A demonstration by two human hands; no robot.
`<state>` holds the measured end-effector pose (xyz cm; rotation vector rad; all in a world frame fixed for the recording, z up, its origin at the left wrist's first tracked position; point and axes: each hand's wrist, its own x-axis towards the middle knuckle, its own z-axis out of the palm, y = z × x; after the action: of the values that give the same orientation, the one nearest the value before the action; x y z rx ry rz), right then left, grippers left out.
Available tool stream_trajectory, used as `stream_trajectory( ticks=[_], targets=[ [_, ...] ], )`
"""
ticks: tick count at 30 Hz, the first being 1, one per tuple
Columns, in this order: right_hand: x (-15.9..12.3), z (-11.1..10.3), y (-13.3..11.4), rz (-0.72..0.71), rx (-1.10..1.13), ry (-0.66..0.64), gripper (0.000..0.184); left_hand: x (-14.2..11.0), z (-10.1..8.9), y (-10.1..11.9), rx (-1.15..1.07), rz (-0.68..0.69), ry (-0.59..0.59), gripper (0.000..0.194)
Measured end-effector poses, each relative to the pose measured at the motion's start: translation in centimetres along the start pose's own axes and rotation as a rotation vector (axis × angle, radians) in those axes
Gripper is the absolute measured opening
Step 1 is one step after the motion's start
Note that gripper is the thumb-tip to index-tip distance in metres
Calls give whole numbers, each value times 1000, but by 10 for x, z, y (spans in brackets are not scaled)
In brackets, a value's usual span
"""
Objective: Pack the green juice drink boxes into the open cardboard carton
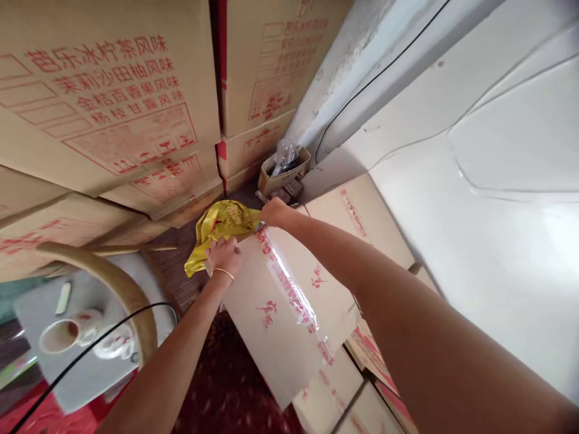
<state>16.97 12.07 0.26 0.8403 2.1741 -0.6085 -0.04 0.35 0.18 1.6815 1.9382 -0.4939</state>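
Observation:
A crumpled yellow plastic bag hangs at the far edge of a taped cardboard box. My right hand is closed in a fist on the bag's right end, above the box's far corner. Nearer to me, my left hand has its fingers curled over the bag's lower part beside the box edge; its fingertips are partly hidden. Clear tape with red print runs along the top of the box, which looks closed.
Tall stacks of printed cartons rise at the left and back. A small open carton with clear plastic stands by the wall. At left are a curved wooden chair arm and a mug on a grey surface. More boxes lie along the white wall.

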Motion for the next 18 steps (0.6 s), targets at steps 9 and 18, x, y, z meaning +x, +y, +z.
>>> stream_trajectory(
  ticks=[9,18],
  targets=[
    [-44,32,38,273,35,53,32,-2,-12,4,5,28,-95,24],
    [-73,45,-55,524,715,102,38,18,-15,11,-120,206,-288,27]
  ],
)
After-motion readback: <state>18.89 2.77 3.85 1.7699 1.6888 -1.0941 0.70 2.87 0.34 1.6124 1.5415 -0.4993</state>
